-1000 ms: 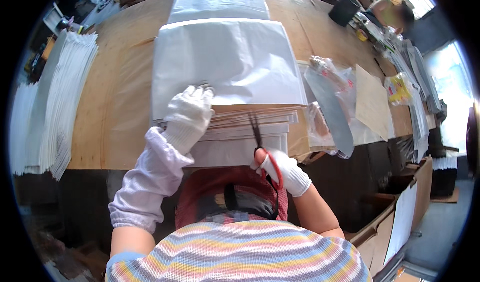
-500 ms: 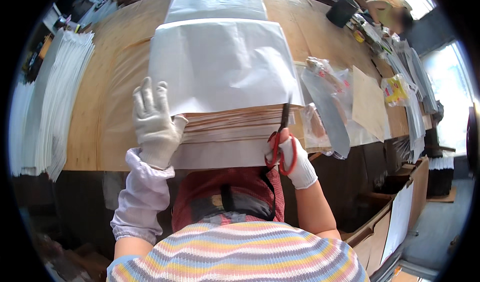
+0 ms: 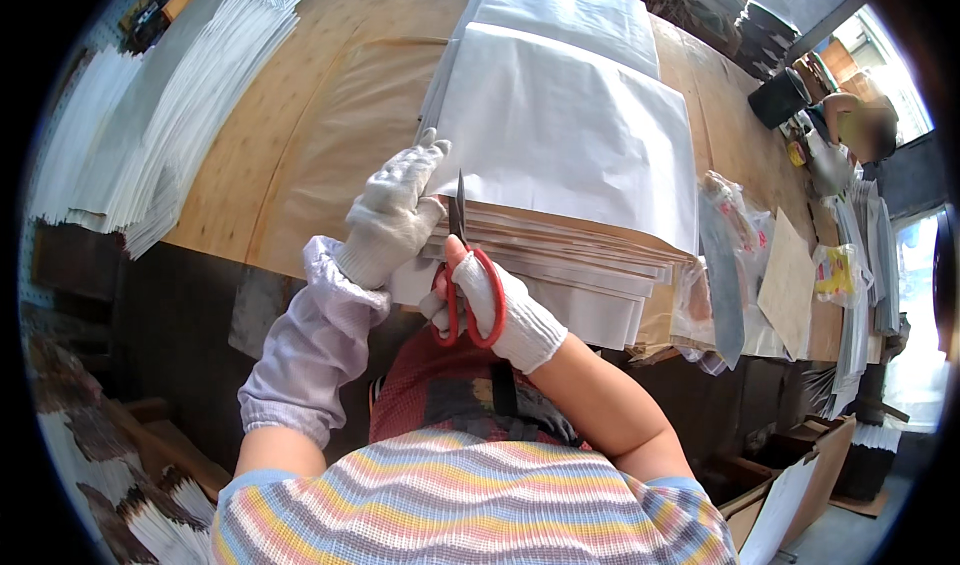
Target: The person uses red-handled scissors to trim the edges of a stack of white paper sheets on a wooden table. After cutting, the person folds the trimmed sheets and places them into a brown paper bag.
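In front of me lies a thick stack of white paper sheets [image 3: 570, 125], its layered brown and white edges facing me. My left hand [image 3: 390, 215], in a whitish glove, rests against the stack's near left corner with fingers stretched toward the far side. My right hand [image 3: 490, 300], in a white glove that leaves the thumb bare, grips red-handled scissors [image 3: 459, 210]. The dark blades point away from me, close beside my left hand at the stack's near left corner. Whether the blades touch paper, I cannot tell.
A tall pile of folded white sheets [image 3: 200, 115] stands at the table's left. Another white stack [image 3: 570, 10] lies farther back. Brown paper [image 3: 350, 155] covers part of the wooden table [image 3: 240, 165]. Plastic bags [image 3: 735, 210] and a dark bin [image 3: 779, 99] are on the right, near another person [image 3: 850, 125].
My right hand has brought the scissors leftward from the stack's near right corner to its near left corner. The view has turned, and my left hand stays by the left edge.
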The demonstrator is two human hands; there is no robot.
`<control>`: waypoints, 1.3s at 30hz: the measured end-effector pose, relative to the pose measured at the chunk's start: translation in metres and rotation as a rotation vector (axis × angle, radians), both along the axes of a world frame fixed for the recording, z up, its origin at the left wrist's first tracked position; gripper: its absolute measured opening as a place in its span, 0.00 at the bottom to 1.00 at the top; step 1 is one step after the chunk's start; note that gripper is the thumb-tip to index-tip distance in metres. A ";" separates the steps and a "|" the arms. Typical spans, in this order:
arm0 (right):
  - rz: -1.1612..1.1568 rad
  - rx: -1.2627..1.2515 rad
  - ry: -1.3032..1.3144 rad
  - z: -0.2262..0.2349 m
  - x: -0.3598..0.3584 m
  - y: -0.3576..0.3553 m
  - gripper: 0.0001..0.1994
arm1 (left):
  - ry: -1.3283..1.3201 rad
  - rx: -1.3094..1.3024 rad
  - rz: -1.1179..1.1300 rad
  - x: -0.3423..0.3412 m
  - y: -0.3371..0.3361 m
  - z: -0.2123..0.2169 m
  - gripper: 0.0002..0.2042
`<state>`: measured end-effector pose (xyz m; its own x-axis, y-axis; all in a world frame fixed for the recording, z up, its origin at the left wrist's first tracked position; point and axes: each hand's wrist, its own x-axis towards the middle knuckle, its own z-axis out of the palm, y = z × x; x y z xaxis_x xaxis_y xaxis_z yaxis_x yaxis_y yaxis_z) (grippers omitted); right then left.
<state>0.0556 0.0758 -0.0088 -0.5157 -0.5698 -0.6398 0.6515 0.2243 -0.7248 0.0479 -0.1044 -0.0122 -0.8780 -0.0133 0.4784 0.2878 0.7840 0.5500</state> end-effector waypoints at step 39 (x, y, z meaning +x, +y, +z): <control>-0.422 1.078 1.463 -0.046 -0.144 0.110 0.14 | 0.191 -0.356 -0.021 -0.115 0.041 -0.006 0.34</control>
<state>-0.0880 0.1859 -0.0551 -0.9009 0.0238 0.4334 -0.1506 0.9194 -0.3634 -0.0668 -0.0634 -0.0185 -0.7713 0.1990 0.6046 0.3761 0.9088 0.1806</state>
